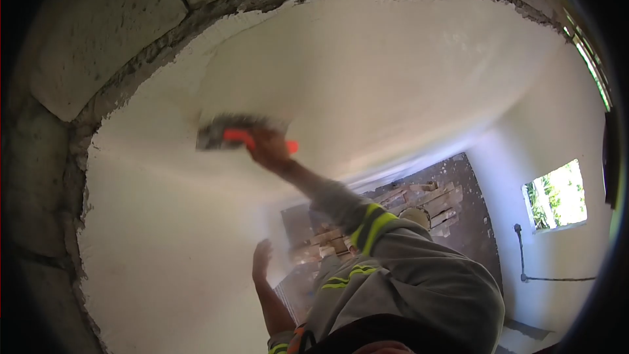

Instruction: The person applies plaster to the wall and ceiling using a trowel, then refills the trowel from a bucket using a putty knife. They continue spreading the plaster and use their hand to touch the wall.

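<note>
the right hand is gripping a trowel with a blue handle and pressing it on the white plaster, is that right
Not quite: the handle is orange, not blue. The head view shows the right hand gripping the trowel by that orange handle, with the blade against the white plaster.

- Bare grey concrete blocks (85,33) with rough mortar joints are seen along the upper left edge, around the white coat.
- A small square window opening (555,196) is set in the far white wall (557,124); bright green foliage is seen through it.
- A thin black cable (524,255) is run down and along that wall below the window.
- Short pale wooden planks (426,200) are piled on the dark brown floor (475,223).
</note>
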A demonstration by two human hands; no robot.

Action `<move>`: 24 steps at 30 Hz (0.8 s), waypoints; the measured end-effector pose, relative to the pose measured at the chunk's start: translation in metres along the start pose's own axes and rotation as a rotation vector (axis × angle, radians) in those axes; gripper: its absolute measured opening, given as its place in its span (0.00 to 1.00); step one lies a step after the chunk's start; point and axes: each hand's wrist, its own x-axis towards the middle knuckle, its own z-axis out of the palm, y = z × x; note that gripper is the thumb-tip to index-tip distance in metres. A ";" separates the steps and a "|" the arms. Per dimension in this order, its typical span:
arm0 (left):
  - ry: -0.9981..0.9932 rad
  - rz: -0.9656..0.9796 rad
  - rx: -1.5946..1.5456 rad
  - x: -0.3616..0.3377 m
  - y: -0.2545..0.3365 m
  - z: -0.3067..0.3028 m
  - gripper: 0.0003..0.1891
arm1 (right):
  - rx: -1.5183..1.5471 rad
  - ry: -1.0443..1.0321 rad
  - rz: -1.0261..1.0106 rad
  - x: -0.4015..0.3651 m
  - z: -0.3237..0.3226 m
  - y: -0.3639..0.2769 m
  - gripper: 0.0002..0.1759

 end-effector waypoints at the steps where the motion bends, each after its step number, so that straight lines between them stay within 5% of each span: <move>1: -0.063 0.031 -0.051 0.007 0.033 0.011 0.29 | 0.025 -0.159 0.046 -0.017 0.010 -0.010 0.18; 4: -0.078 0.014 -0.188 0.001 0.037 0.000 0.31 | 0.110 -0.055 0.136 -0.051 -0.026 -0.012 0.19; 5: -0.057 0.021 -0.221 -0.007 -0.002 -0.018 0.31 | 0.169 -0.003 0.262 -0.054 -0.059 0.006 0.18; 6: 0.022 -0.087 -0.150 -0.023 -0.030 -0.035 0.32 | 0.208 -0.074 0.622 -0.049 -0.105 0.019 0.14; 7: 0.095 -0.276 -0.088 -0.037 -0.061 -0.051 0.31 | 0.377 0.213 0.554 -0.054 -0.129 0.066 0.10; 8: 0.120 -0.381 -0.038 -0.055 -0.098 -0.070 0.30 | -0.224 0.327 0.111 -0.051 -0.170 0.119 0.06; 9: 0.153 -0.477 -0.041 -0.076 -0.128 -0.079 0.29 | 0.036 0.539 0.233 -0.032 -0.220 0.142 0.05; 12: 0.028 -0.655 -0.119 -0.133 -0.173 -0.078 0.21 | -0.294 0.706 0.193 0.044 -0.346 0.177 0.09; 14: -0.309 -0.401 0.222 -0.151 -0.187 -0.086 0.23 | -0.291 0.637 0.146 0.080 -0.389 0.197 0.10; 18: -0.336 -0.490 0.186 -0.162 -0.180 -0.083 0.25 | -0.324 0.405 0.036 0.099 -0.380 0.178 0.10; 21: -0.195 -0.699 0.023 -0.139 -0.165 -0.084 0.26 | 0.124 0.264 0.030 0.073 -0.295 0.137 0.08; 22: -0.119 -0.780 -0.055 -0.120 -0.163 -0.081 0.26 | -0.130 0.271 -0.040 0.058 -0.256 0.137 0.12; 23: -0.145 -0.720 -0.027 -0.098 -0.154 -0.085 0.29 | 0.008 0.274 0.084 0.040 -0.208 0.122 0.15; 24: -0.163 -0.655 0.003 -0.071 -0.142 -0.094 0.31 | -0.195 0.266 -0.046 0.021 -0.154 0.113 0.19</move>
